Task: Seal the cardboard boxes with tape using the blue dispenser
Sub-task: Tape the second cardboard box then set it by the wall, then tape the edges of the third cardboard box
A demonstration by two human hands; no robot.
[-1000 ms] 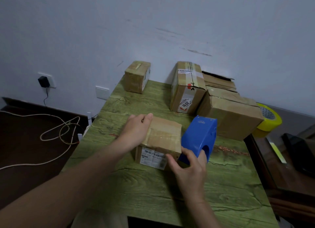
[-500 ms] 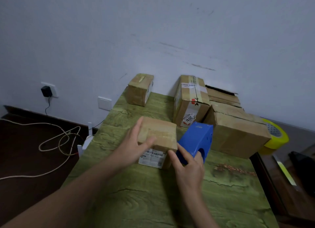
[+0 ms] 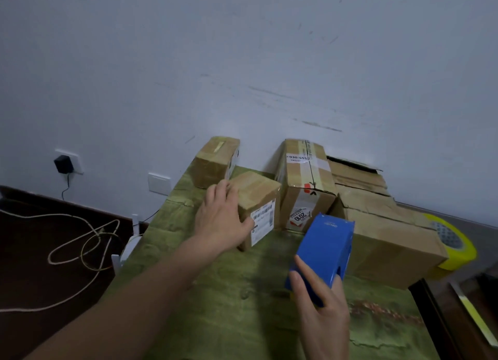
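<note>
A small taped cardboard box (image 3: 260,198) with a white label stands far back on the green table (image 3: 221,300). My left hand (image 3: 219,219) presses flat against its left side, fingers spread. My right hand (image 3: 320,308) grips the blue tape dispenser (image 3: 323,252), held above the table, apart from the small box. Behind stand another small box (image 3: 215,161), a tall labelled box (image 3: 304,184) and a large box (image 3: 385,238) on the right.
A yellow tape roll (image 3: 452,243) sits behind the large box at the table's right edge. A white wall rises right behind the boxes. A white cable (image 3: 80,241) loops on the dark floor to the left, below a wall socket (image 3: 66,163).
My left hand has pushed the small box away toward the back boxes. My right hand has drawn the dispenser off the box, back and to the right.
</note>
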